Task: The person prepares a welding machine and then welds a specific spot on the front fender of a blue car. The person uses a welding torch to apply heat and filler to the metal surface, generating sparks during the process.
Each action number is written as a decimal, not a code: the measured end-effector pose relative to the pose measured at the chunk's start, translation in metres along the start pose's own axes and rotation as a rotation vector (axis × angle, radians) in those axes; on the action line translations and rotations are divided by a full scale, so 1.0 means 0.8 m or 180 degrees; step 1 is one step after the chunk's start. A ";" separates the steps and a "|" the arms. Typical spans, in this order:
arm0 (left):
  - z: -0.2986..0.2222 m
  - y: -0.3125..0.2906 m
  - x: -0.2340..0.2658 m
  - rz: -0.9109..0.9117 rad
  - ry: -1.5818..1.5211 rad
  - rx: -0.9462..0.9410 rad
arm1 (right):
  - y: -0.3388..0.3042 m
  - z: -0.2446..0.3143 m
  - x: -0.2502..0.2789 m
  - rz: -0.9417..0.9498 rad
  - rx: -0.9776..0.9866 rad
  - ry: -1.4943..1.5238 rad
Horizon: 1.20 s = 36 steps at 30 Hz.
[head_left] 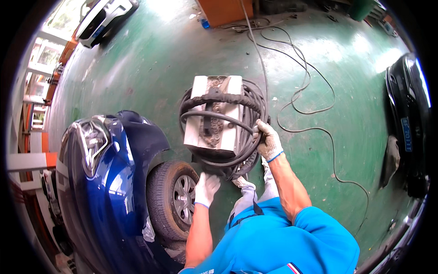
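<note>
In front of me stands a white box-shaped machine [193, 132] with a grimy top. Thick black cable [248, 153] is looped around it, and some loops cross over its top. My right hand [268, 140], in a pale knitted glove with a blue cuff edge, is closed around the cable loops at the machine's right side. My left hand [207, 188], gloved too, is held low between the machine and a car wheel [169, 201]. Its fingers are extended, and I see nothing held in them. The underside of the machine is hidden by the cable.
A blue car [116, 182] with its front wheel showing stands close on my left. A thin cord [333, 157] winds across the green floor [150, 68] on the right. A black car [408, 123] is at the far right, a white one [105, 18] at the far left. An orange cabinet [223, 11] stands ahead.
</note>
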<state>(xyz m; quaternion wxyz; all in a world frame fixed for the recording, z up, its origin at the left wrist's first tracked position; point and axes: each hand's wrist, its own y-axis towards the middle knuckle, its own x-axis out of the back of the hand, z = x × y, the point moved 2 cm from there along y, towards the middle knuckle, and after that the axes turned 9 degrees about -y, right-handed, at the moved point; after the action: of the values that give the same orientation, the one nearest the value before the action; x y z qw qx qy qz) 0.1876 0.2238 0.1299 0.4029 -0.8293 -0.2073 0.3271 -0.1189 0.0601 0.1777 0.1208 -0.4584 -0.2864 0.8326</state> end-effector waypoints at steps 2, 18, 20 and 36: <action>-0.010 0.019 -0.040 0.0375 -0.0715 0.0167 | -0.024 0.007 -0.043 0.0528 -0.0123 0.0251; -0.431 -0.019 -0.260 0.1008 -0.0984 -0.2203 | 0.024 0.090 -0.381 0.2744 0.0486 -0.0298; -0.463 -0.054 -0.331 0.1964 -0.0533 -0.2341 | 0.046 0.161 -0.409 0.2640 0.0482 0.0248; 0.171 -0.072 0.281 0.0722 0.7105 0.0940 | 0.117 0.132 -0.118 0.0327 0.0415 -0.2822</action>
<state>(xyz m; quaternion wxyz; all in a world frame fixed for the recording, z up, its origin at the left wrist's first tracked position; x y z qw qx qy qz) 0.2429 0.4675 0.0289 0.4246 -0.6160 0.3854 -0.5401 -0.1491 -0.0979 0.2317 -0.0264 -0.0625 -0.2342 0.9698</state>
